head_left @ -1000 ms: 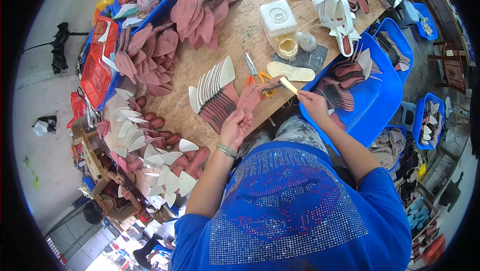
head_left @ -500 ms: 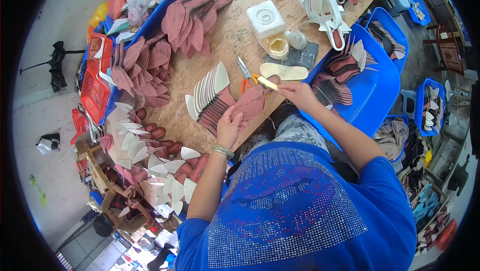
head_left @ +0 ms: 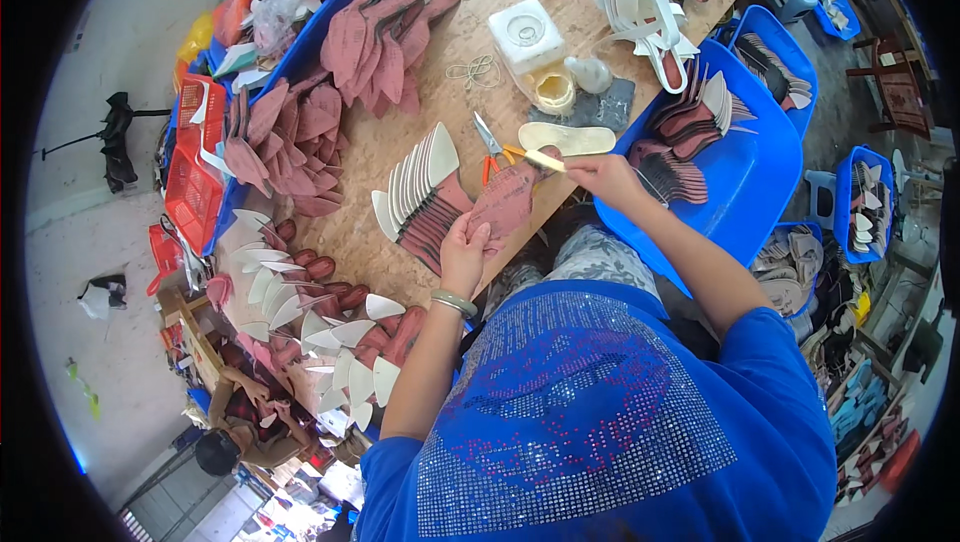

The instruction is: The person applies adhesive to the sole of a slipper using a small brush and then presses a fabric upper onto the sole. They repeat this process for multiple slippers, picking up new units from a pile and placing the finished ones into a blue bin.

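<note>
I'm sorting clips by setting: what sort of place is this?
Probably a shoe-making workshop: reddish sole-shaped pieces lie in piles on the worktable, a row of similar pieces with white ends sits near orange-handled scissors, and blue tubs beside the table hold more such parts.

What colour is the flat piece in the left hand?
The flat piece is dusty pinkish red, seen best in the head view.

Black umbrella (head_left: 118,142) far left; red basket (head_left: 188,204) near yellow bag (head_left: 196,39); brown chair (head_left: 886,80) far right.
</note>
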{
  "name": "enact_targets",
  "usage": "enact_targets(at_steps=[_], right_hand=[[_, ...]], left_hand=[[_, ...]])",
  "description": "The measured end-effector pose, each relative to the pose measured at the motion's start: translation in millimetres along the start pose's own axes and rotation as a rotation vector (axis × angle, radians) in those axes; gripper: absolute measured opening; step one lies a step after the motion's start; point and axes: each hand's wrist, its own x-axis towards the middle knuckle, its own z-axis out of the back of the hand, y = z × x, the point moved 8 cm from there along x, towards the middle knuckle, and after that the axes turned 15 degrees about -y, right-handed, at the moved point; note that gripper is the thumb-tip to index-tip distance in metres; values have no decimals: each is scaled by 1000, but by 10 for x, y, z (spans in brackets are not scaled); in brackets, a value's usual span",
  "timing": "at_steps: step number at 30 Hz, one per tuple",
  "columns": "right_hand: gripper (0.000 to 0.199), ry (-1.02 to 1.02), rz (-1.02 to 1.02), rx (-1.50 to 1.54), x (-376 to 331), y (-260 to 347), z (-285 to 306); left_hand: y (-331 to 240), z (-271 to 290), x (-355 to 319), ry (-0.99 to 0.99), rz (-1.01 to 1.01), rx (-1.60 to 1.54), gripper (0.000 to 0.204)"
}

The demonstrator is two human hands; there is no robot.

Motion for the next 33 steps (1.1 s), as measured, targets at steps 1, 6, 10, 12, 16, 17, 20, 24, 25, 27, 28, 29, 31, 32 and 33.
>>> enact_targets(at_steps=[1, 6, 10, 12, 16, 17, 20, 24, 25, 27, 28, 29, 31, 32, 33], right_hand=[[24, 10, -43, -29, 40, -139, -14], [26, -83, -110, -46, -40, -534, 85], [28, -185, -185, 15, -349, -695, 38], [27, -161, -208, 168, -485, -593, -97], [27, -17, -336, 400, -650, 37, -248], [27, 32, -418, 476, -679, 122, -272], [26, 101, -298, 428, -696, 211, -306], [25, 146, -125, 493, -667, 361, -251], [25, 159, -187, 538, -636, 440, -186], [24, 169, -591, 695, -553, 362, 48], [24, 96, -578, 698, -438, 285, 167], [25, 45, -523, 633, -301, 139, 272], [26, -104, -393, 462, -74, -13, 481], [25, -138, -330, 335, 20, -50, 551], [25, -170, -268, 211, 99, -66, 607]], left_hand=[[6, -1, 1, -9, 29, -21, 28], [120, -19, 16, -30, 197, -264, 24], [191, -44, -16, -105, 322, -379, 21], [211, -63, -39, -136, 354, -421, 20], [101, -123, -126, -173, 308, -424, 21], [46, -138, -145, -174, 280, -411, 21], [-59, -68, -174, -293, 206, -266, 32], [-20, -55, -38, -175, 100, -189, 35], [-53, -63, -34, -169, 56, -160, 36], [-183, -102, -37, -142, -90, -54, 37], [-272, -124, -71, -124, -189, 24, 38], [-348, -146, -108, -107, -288, 103, 39], [-536, -104, -180, -199, -715, 527, 41], [-586, -124, -238, -245, -926, 739, 42], [-586, -118, -217, -243, -871, 848, 40]])
